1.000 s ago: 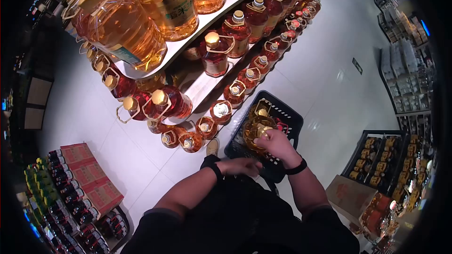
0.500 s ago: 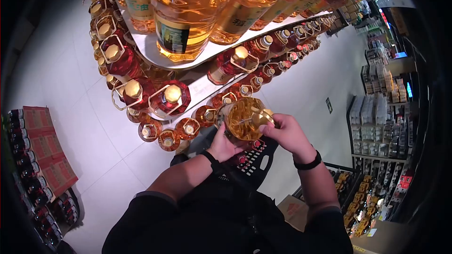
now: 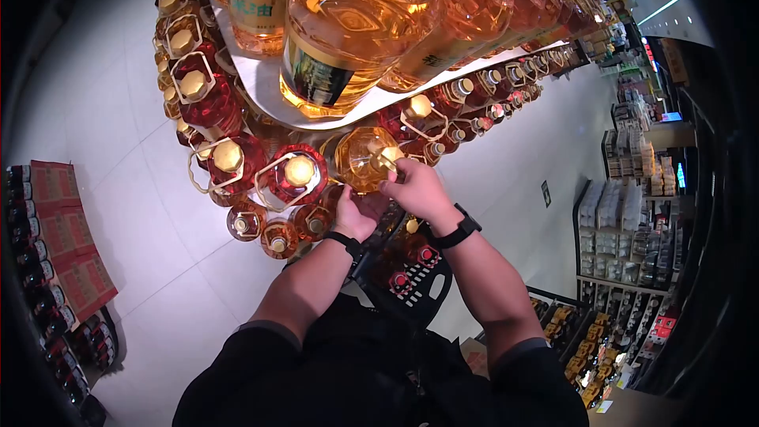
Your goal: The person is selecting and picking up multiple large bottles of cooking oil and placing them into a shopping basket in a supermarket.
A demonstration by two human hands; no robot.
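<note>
Supermarket shelves [image 3: 261,91] of oil bottles fill my view. My right hand [image 3: 415,190] grips the golden bottle [image 3: 365,156] at its cap, and my left hand [image 3: 357,212] cups it underneath.

Both arms raised fwd, elbows bent, forearms bare, dark band on each wrist. Left hand [image 3: 357,213] palm up, fingers cupped in a hold from below. Right hand [image 3: 416,188] curled over, fingertips pinching at top.

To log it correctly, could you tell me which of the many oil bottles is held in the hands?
The golden oil bottle at the middle shelf's edge: right hand on its cap end, left hand beneath; the others stand untouched.
</note>
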